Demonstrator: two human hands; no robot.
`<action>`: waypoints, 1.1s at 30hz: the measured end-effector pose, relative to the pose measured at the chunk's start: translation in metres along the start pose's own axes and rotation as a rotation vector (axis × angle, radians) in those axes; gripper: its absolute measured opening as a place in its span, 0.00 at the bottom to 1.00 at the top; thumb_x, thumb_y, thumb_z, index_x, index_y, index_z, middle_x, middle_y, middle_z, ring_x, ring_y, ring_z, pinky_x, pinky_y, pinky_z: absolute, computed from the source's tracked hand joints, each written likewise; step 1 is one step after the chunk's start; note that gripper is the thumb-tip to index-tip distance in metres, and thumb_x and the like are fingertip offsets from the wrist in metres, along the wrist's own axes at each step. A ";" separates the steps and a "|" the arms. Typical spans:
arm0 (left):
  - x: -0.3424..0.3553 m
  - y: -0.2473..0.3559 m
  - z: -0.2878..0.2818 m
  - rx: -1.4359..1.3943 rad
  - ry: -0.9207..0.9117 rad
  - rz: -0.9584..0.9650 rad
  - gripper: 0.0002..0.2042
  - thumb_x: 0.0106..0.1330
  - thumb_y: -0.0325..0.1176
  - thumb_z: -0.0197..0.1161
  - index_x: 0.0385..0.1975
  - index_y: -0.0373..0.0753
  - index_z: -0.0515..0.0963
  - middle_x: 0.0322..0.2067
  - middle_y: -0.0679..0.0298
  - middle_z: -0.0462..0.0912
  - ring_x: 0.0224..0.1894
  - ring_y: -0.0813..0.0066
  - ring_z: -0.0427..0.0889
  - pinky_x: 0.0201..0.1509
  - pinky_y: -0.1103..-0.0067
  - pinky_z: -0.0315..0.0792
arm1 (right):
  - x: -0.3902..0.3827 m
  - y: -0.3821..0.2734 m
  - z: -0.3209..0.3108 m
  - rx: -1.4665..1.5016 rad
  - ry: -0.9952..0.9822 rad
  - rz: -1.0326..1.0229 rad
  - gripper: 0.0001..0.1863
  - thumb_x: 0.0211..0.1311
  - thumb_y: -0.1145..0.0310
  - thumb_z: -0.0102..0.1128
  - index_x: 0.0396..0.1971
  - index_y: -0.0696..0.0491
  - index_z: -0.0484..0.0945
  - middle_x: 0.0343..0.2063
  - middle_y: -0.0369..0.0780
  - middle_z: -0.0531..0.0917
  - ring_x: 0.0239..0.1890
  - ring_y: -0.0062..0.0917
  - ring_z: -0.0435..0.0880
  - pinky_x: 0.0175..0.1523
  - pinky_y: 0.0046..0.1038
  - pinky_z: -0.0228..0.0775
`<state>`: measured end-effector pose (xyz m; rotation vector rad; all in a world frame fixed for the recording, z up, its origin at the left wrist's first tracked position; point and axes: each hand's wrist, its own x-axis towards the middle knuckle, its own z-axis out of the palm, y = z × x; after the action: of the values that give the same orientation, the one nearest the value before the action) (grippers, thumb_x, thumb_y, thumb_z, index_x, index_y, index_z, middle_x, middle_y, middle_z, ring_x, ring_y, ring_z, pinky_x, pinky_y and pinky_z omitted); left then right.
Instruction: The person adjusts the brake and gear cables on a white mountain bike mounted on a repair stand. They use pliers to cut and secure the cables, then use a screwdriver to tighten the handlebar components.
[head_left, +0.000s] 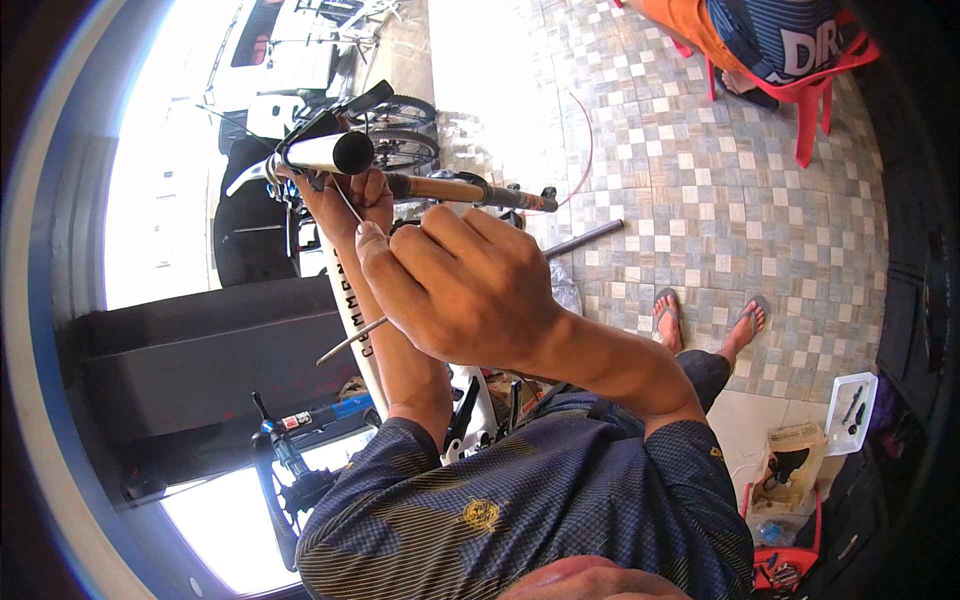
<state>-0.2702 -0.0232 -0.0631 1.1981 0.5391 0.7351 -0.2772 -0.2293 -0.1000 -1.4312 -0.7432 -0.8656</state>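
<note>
A white bicycle frame (352, 300) with a white, black-ended tube (318, 153) at its front stands before me. My left hand (335, 205) is up under that tube, its fingers curled; what they grip is partly hidden. From beside them a thin pale cable (347, 198) runs down to my right hand (465, 285), which pinches its end between thumb and forefinger. The right fist also closes round a slim rod-like tool; its narrow metal tip (348, 343) sticks out at the lower left. A dark grey bar (586, 238) shows beyond the fist, perhaps the same tool.
Past my hands lies a brown and grey fork leg (445, 190). More bicycles with black wheels (400, 148) stand behind. At the far right a person sits on a red plastic chair (812, 95). A white tray (850, 413) and a cardboard box (790, 465) rest at the lower right.
</note>
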 end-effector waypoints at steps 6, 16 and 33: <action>-0.001 -0.001 -0.007 0.008 -0.036 0.004 0.35 0.65 0.72 0.50 0.36 0.37 0.76 0.15 0.69 0.64 0.13 0.82 0.52 0.15 0.83 0.47 | -0.001 0.001 0.004 0.016 0.033 0.001 0.08 0.55 0.73 0.65 0.35 0.57 0.83 0.18 0.32 0.73 0.22 0.18 0.74 0.23 0.19 0.62; 0.008 -0.005 -0.028 0.001 -0.145 -0.007 0.41 0.63 0.76 0.48 0.42 0.35 0.77 0.15 0.69 0.65 0.13 0.83 0.53 0.15 0.85 0.48 | 0.004 0.003 0.002 0.110 0.014 0.052 0.10 0.54 0.72 0.67 0.37 0.59 0.83 0.20 0.34 0.75 0.22 0.20 0.76 0.24 0.22 0.69; 0.001 0.003 -0.008 0.055 -0.073 -0.071 0.39 0.62 0.77 0.46 0.35 0.38 0.76 0.13 0.70 0.63 0.12 0.82 0.53 0.14 0.85 0.48 | 0.005 0.006 0.001 0.139 0.074 0.054 0.10 0.52 0.73 0.68 0.36 0.58 0.84 0.18 0.34 0.75 0.20 0.20 0.75 0.21 0.21 0.65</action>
<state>-0.2759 -0.0168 -0.0624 1.2463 0.5413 0.6173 -0.2699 -0.2290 -0.0989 -1.2837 -0.6924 -0.8058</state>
